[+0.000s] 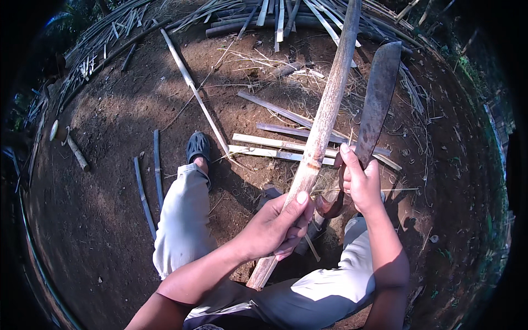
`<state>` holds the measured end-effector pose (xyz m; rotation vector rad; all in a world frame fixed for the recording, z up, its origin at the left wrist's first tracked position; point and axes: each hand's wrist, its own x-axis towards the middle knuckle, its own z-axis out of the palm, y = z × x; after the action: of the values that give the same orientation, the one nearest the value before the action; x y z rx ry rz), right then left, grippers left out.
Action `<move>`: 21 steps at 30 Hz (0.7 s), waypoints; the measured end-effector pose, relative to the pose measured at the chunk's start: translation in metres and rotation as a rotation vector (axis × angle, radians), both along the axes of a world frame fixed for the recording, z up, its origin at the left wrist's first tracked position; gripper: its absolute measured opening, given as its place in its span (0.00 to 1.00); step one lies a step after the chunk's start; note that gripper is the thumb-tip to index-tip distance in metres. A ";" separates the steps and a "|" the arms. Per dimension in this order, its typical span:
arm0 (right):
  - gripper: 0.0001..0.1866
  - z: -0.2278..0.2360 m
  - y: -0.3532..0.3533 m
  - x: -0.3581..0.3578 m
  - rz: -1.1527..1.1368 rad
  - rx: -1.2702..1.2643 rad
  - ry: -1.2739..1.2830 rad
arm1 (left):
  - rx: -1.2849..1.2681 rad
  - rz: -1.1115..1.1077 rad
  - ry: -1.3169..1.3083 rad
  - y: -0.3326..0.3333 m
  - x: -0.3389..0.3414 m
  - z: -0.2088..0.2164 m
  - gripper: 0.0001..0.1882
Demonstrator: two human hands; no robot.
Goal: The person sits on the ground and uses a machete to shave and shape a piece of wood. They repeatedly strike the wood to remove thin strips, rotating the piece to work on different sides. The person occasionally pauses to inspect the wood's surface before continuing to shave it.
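My left hand (280, 224) is closed around the lower part of a long pale bamboo pole (324, 121), which slants up and away past the top edge of the view. A darker ring marks a node just above my thumb. In my right hand (363, 179) is a machete (379, 93) with a broad, stained blade pointing up and away. My right thumb lies along the base of the blade. The blade stands beside the pole on its right, apart from it. Part of the machete's handle is hidden by my fingers.
Several split bamboo strips (269, 142) lie on the brown dirt ahead. A thin pole (190, 82) lies at the left, beyond my shoe (198, 147). Two dark strips (144, 195) are beside my left leg. Piles of bamboo (236, 25) line the far side.
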<state>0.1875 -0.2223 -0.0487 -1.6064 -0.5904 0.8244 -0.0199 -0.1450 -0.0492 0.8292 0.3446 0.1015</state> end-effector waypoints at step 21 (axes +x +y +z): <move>0.12 -0.001 -0.004 -0.028 0.292 -0.044 -0.475 | 0.286 0.257 0.044 -0.006 0.009 -0.011 0.20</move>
<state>0.1599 -0.2263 -0.0497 -1.7928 -1.1726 0.6658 -0.0108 -0.1505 -0.0607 1.0677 0.4850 0.3795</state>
